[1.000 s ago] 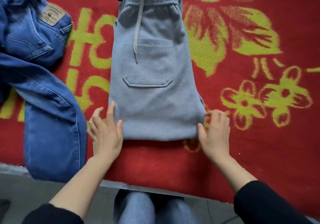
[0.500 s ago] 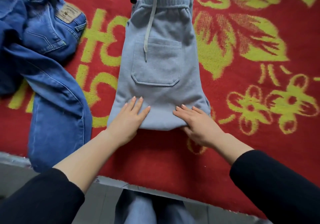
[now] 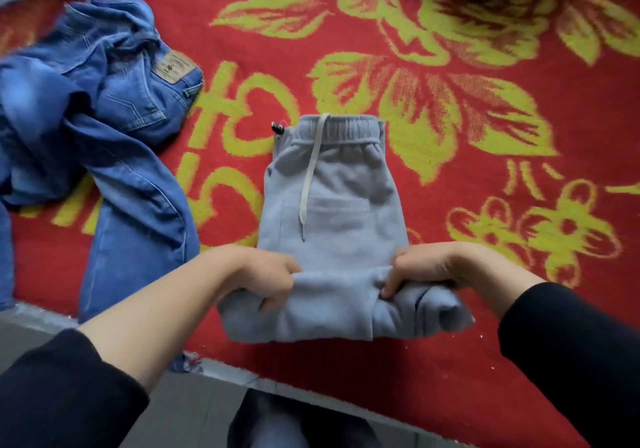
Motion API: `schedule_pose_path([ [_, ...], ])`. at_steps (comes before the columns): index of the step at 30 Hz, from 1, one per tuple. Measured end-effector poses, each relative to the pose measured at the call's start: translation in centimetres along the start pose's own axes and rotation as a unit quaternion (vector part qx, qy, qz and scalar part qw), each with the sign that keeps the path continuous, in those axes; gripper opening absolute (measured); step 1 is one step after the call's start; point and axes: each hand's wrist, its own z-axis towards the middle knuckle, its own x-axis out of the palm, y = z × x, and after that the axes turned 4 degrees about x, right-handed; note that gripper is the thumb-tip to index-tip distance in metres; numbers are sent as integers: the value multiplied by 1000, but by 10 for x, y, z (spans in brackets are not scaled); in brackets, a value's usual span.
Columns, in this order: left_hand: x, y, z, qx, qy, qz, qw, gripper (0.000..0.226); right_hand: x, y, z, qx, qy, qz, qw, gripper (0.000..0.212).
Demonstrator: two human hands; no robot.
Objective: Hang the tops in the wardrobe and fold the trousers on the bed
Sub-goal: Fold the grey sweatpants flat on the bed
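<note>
The sweatpants [image 3: 332, 212] lay on the plush flowered blanket [image 3: 519, 326], waistband away from the person, near end bunched into a thick fold. The left hand [image 3: 266, 274] and right hand [image 3: 426, 267] each curled their fingers round that fold, one at either side. The fleece looked soft, light and bulky, likely to spring open, so gripping both edges seemed right. Left of the sweatpants sprawled stiffer, crumpled jeans [image 3: 114, 125].

The sweatpants [image 3: 332, 212] lie on the bedspread [image 3: 519, 326], the jeans [image 3: 114, 129] just to their left.
</note>
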Motion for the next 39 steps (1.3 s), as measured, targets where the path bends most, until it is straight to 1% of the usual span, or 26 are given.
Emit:
schedule_pose_path([
  [2, 14, -1, -2, -11, 58, -69, 996, 51, 8, -6, -3, 59, 104, 23, 993, 14],
  [3, 18, -2, -3, -11, 80, -98, 992, 52, 11, -9, -4, 72, 145, 28, 986, 14],
  [4, 19, -2, -4, -3, 100, -122, 988, 54, 11, -11, -6, 75, 168, 31, 982, 14],
  [5, 19, -1, -3, 7, 111, -143, 983, 56, 10, -12, -8, 67, 168, 33, 983, 13],
  [6, 17, 0, -2, 15, 109, -158, 981, 57, 6, -12, -11, 48, 146, 29, 988, 13],
  [7, 12, 2, -1, 23, 94, -165, 982, 54, 1, -11, -14, 22, 105, 19, 994, 14],
  [9, -1, 3, 0, 46, 43, -158, 986, 46, -14, -9, -18, -22, 8, -1, 1000, 17],
  [11, -20, 3, -3, 77, -36, -127, 988, 43, -33, -6, -19, -52, -70, -4, 996, 17],
  [13, -41, 3, -5, 112, -142, -56, 982, 36, -52, 0, -20, -89, -124, -12, 988, 13],
  [16, -64, 4, -6, 130, -307, 47, 942, 21, -71, 11, -16, -141, -227, -46, 963, 23],
  [18, -71, 5, -2, 93, -394, 84, 910, 12, -77, 16, -8, -165, -314, -83, 931, 25],
  [19, -72, 6, 2, 67, -426, 101, 897, 10, -78, 19, -2, -168, -351, -100, 916, 23],
  [20, -72, 8, 8, 44, -452, 117, 883, 12, -77, 20, 5, -167, -379, -117, 903, 18],
  [21, -69, 11, 16, 29, -480, 129, 867, 19, -76, 22, 12, -155, -401, -138, 892, 10],
  [22, -65, 14, 26, 33, -509, 134, 850, 28, -72, 24, 20, -143, -419, -158, 882, 4],
  [24, -54, 16, 44, 84, -553, 124, 819, 42, -62, 24, 31, -157, -455, -171, 860, 23],
  [25, -48, 14, 50, 107, -553, 117, 818, 50, -55, 25, 34, -192, -469, -146, 850, 35],
  [26, -44, 11, 56, 123, -532, 115, 830, 59, -50, 26, 35, -227, -468, -114, 846, 48],
  [27, -40, 8, 61, 128, -500, 116, 848, 66, -46, 28, 36, -247, -448, -97, 854, 59],
  [29, -38, 7, 73, 104, -438, 117, 885, 69, -46, 30, 46, -241, -382, -95, 887, 70],
  [31, -45, 7, 84, 64, -398, 100, 910, 71, -52, 36, 55, -207, -327, -87, 918, 74],
  [34, -64, 3, 96, 24, -351, 58, 934, 75, -69, 50, 63, -135, -280, -22, 950, 72],
  [36, -74, 2, 100, 16, -328, 47, 944, 78, -79, 58, 67, -97, -262, -23, 960, 67],
  [39, -81, 3, 101, 6, -317, 45, 947, 83, -86, 65, 75, -67, -238, -88, 965, 63],
])
